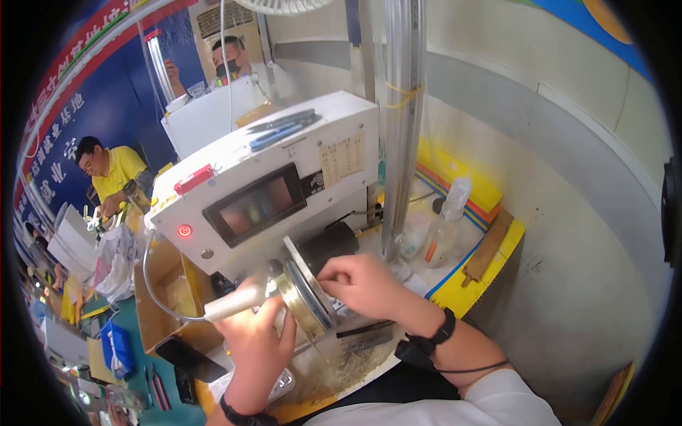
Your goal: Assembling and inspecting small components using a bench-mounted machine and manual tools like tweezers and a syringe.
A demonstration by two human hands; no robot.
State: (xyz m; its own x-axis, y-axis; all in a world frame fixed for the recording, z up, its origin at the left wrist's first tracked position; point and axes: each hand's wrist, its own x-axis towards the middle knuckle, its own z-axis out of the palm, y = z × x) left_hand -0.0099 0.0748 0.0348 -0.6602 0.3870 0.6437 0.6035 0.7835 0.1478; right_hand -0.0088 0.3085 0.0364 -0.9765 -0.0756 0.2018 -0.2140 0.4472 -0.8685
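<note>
Grinding seems to be the step in hand: your left hand (pixel 257 334) grips the white handle (pixel 234 303) beside the wheel (pixel 307 291), while your right hand (pixel 362 282) pinches something small, too hidden to name, against the wheel's rim. Next, keep the pressure light and steady.

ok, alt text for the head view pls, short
A person's right hand touches a round metal disc mounted on a white benchtop machine, while the left hand holds a white-handled tool against it. A clear squeeze bottle stands at right; other people work at left.
</note>
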